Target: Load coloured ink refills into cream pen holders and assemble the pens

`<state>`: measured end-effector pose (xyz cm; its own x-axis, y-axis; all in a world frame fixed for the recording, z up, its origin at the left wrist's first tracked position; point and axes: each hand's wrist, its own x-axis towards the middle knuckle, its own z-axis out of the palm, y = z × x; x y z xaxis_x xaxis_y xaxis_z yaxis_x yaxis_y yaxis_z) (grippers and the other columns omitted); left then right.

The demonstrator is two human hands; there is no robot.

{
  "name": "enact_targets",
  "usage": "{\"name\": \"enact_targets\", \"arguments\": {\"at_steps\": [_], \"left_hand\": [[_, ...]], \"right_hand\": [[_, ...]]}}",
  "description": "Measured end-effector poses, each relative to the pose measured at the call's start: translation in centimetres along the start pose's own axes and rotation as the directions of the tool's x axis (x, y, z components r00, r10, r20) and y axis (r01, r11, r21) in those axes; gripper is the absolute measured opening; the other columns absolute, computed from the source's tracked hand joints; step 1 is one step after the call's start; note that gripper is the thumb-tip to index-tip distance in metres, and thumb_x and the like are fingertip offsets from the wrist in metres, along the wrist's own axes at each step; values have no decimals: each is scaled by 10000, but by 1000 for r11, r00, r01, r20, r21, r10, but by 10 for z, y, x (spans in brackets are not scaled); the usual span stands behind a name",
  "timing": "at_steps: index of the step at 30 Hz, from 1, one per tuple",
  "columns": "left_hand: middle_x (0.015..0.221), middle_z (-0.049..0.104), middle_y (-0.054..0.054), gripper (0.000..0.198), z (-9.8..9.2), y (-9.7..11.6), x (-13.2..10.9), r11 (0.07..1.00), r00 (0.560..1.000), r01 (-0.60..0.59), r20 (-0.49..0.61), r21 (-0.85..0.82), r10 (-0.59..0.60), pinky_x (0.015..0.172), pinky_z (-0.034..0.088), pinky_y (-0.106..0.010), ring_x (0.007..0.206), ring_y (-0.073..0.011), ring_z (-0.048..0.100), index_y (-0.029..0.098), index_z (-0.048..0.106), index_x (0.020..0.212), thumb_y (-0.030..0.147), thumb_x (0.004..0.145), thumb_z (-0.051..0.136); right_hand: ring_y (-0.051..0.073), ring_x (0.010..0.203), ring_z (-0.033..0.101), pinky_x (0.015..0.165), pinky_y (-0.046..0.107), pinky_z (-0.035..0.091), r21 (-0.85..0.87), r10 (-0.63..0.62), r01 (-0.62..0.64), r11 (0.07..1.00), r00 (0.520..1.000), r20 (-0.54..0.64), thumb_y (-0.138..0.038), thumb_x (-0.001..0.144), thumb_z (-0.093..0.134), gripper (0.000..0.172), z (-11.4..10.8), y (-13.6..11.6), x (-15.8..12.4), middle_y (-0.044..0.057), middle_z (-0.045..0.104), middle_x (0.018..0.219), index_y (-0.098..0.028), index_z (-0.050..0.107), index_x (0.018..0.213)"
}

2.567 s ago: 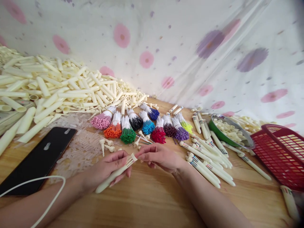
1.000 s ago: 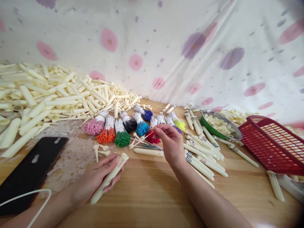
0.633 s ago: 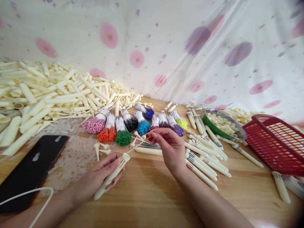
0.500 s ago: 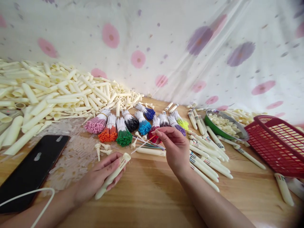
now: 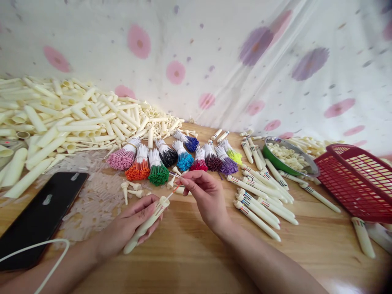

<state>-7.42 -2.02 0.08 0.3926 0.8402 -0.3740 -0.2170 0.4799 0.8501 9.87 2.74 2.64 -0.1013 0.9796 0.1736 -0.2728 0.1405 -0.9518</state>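
My left hand point(image 5: 136, 222) is closed around a cream pen barrel point(image 5: 141, 232), tilted with its slotted open end up and to the right. Between thumb and fingertips, my right hand point(image 5: 205, 196) pinches a thin pen refill point(image 5: 173, 193), white with an orange-red end. The refill's white tip is at the mouth of the barrel; how far inside it reaches I cannot tell. Behind my hands lie bundles of refills sorted by colour, among them orange point(image 5: 137, 169), green point(image 5: 158, 173) and purple point(image 5: 227, 162). Small cream pen parts point(image 5: 131, 190) rest beside my left hand.
A heap of cream barrels point(image 5: 76, 114) fills the back left. Clear little tubes point(image 5: 88, 208) and a black phone point(image 5: 43, 216) with a white cable lie at left. Several filled pens point(image 5: 260, 220), a green bowl point(image 5: 271, 161) of parts and a red basket point(image 5: 352, 179) stand at right.
My right hand has moved left and slightly down, bringing the refill from just outside the barrel to its open end. The left hand keeps its grip on the barrel.
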Motion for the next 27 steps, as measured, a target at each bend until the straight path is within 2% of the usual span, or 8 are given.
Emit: {"name": "enact_targets", "arguments": {"at_steps": [4,9,13,17,23,27], "left_hand": [[612,534,32,328,0,1,0,1000,1000,-19,18,-3,19,367,299,-124,431,-36,369,168,573,776,484,729,653],[603,530,37,322,1,1,0,999,999,-29,35,17,28,374,295,-130,426,-35,360,167,572,800,480,755,630],[539,498,50,326,0,0,-2,998,998,-23,65,61,19,389,286,-142,401,-32,333,164,565,806,489,795,578],[530,490,53,317,-1,0,-3,997,997,-23,73,68,18,396,282,-146,403,-34,332,170,563,813,487,801,573],[588,508,36,328,-1,0,-2,999,998,-24,53,30,22,388,288,-149,432,-46,357,174,580,826,491,755,626],[572,510,39,321,-1,-1,-2,999,998,-14,54,36,12,384,286,-144,418,-42,356,178,585,824,490,759,623]], "right_hand": [[102,582,585,481,195,466,102,120,-126,987,991,60,-274,666,739,111,-2,2,3,-6,682,659,-195,671,705],[87,587,586,476,163,437,191,279,-300,935,952,127,-296,670,739,150,-4,4,6,-3,675,645,-176,654,697],[83,591,591,461,149,414,206,348,-362,909,932,103,-300,649,754,179,-5,5,8,-2,674,645,-164,638,665],[71,570,576,479,153,425,208,287,-295,932,955,72,-289,657,751,165,-6,3,8,-14,674,640,-169,637,668],[66,533,542,483,171,441,129,99,-97,987,995,-16,-272,695,720,116,-6,1,7,-19,676,655,-182,647,684],[73,515,527,472,187,439,69,75,-73,995,997,-17,-281,705,708,115,-7,0,8,-16,672,652,-188,644,683]]}}
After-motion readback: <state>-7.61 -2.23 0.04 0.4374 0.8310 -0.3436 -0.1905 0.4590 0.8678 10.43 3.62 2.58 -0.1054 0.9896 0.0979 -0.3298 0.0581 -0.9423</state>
